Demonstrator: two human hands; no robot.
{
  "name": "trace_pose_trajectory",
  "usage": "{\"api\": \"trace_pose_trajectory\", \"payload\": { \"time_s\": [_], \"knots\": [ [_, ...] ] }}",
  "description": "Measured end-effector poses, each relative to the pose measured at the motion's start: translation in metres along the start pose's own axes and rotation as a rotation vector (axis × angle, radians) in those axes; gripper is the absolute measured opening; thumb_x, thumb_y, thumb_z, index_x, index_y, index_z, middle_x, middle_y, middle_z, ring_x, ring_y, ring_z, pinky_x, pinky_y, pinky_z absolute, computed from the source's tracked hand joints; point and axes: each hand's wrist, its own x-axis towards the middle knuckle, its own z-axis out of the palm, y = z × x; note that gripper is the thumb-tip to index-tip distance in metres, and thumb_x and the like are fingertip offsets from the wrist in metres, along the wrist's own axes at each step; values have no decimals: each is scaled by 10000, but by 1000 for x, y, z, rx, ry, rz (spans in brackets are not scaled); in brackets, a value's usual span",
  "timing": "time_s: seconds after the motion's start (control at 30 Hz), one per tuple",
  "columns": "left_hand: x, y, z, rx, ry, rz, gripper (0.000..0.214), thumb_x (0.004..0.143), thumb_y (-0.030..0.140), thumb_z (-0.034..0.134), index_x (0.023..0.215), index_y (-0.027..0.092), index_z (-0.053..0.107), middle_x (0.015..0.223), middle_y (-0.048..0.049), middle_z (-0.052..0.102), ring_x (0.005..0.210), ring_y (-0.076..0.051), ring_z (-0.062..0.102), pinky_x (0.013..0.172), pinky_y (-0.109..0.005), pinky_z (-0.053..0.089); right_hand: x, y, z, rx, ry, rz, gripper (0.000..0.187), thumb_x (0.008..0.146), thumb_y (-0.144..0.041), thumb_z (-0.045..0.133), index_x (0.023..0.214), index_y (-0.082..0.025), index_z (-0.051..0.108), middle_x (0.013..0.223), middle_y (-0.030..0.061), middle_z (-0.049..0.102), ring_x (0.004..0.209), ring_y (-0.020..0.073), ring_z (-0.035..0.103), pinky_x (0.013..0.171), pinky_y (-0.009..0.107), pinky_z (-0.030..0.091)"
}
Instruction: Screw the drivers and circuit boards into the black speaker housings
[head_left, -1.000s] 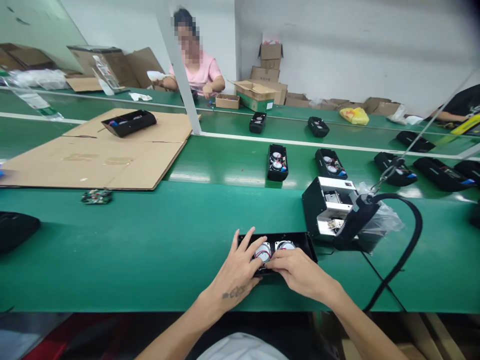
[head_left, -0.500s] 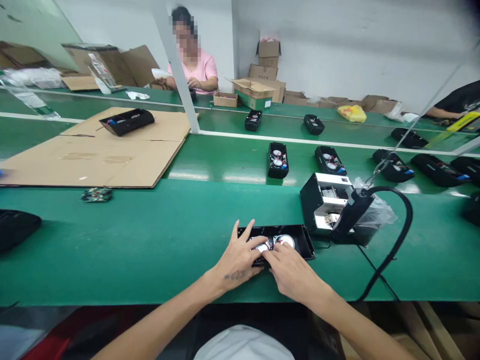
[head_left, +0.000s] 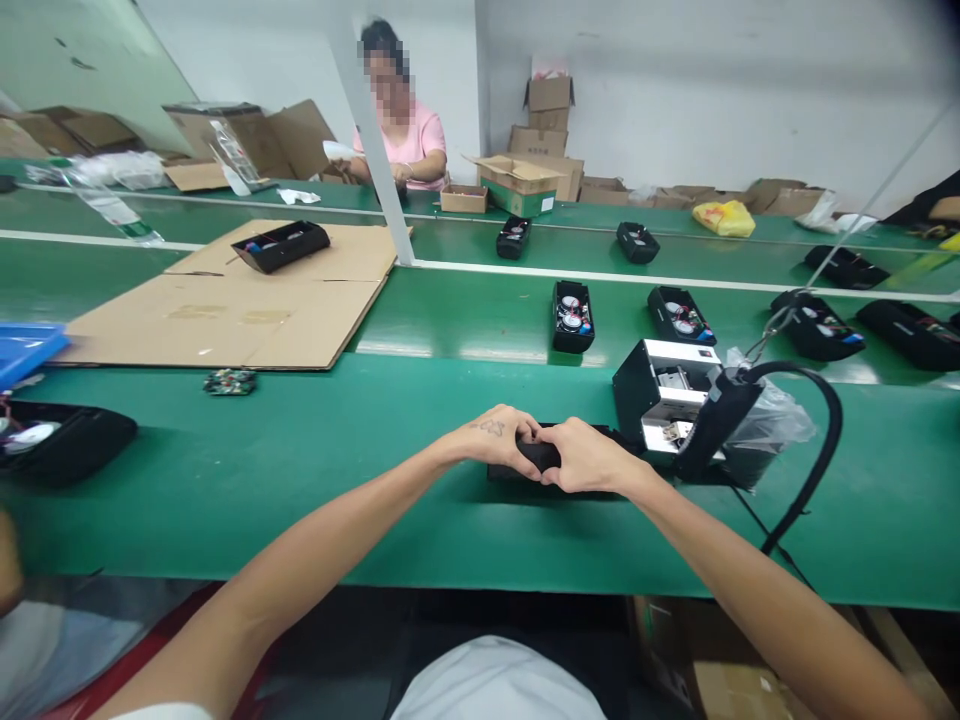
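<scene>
On the green bench in front of me lies a long black speaker housing (head_left: 559, 482). My left hand (head_left: 501, 440) is closed over its left-middle part, fingers on the far side and thumb on the near side. Right beside it, my right hand (head_left: 589, 456) grips the same housing, its thumb close to the left thumb. Both hands cover the inside of the housing, so the round speakers within are hidden. Just right of the housing stands a black and white machine (head_left: 667, 400) with an open front.
A black cable handle (head_left: 720, 410) hangs beside the machine. Several black housings, one with round speakers (head_left: 574, 316), sit on the line beyond. Flat cardboard (head_left: 247, 300), a circuit board (head_left: 230, 382), another housing (head_left: 67, 440) and a blue tray (head_left: 30, 350) are leftward. A co-worker (head_left: 409, 140) sits opposite.
Both hands have moved from the round speakers inside the housing to gripping its body. The speakers, visible before, are now out of sight. The view has swung slightly left.
</scene>
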Motion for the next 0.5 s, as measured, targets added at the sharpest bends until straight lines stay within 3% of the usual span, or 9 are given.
{"api": "trace_pose_trajectory", "payload": {
  "time_s": [0.33,0.5],
  "knots": [
    [1,0,-1,-49,-49,20,553,661,568,905,562,169,535,867,26,657,658,-97,433,578,-283,292,8,2,5,-24,45,-24,285,728,-231,813,1011,-204,830,818,43,801,676,223,682,576,309,342],
    [1,-1,-1,-70,-76,43,538,696,563,899,574,160,565,971,-5,725,747,-128,527,638,-282,341,1,6,11,-72,100,-52,368,773,-262,810,1139,-235,836,882,67,803,824,272,711,653,317,365]
  ]
}}
